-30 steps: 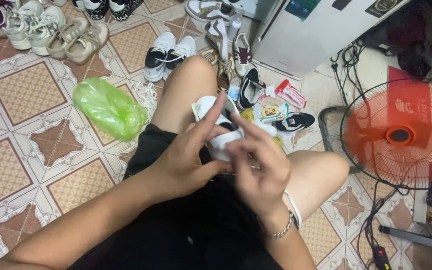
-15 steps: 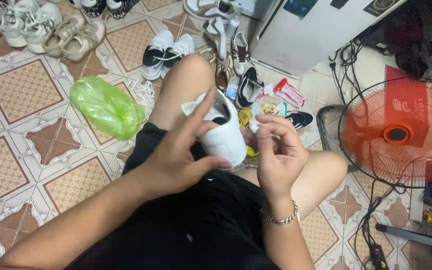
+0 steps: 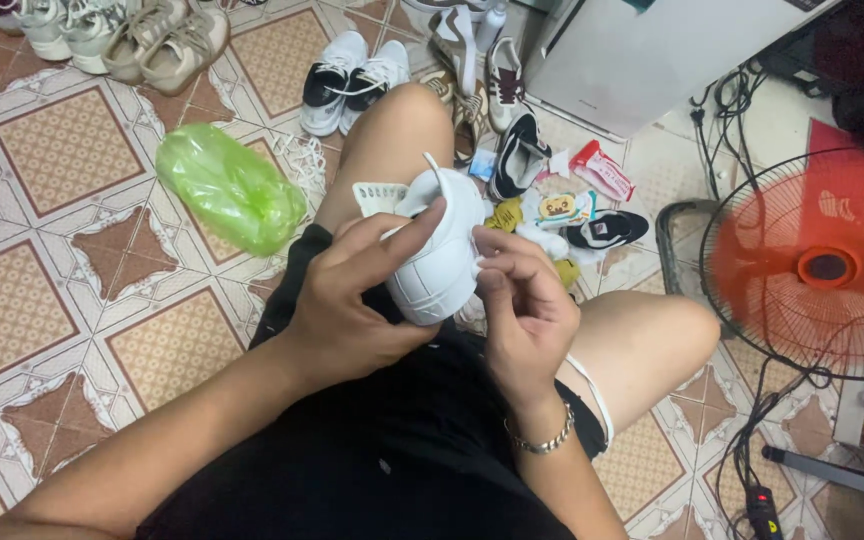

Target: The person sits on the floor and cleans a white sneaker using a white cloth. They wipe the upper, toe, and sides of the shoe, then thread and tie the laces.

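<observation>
White sneaker [image 3: 439,262] gripped by left hand [image 3: 347,300] over lap; lace pinched by right hand [image 3: 522,310]; lacing judged underway, threading next

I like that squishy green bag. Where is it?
The green plastic bag lies on the tiled floor, left of the person's raised knee.

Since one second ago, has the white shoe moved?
Yes. The white shoe has turned its heel toward the camera; it remains over the left knee, held by both hands.

Even, soft indoor light, faint shadows, sharp focus, no glare
</observation>
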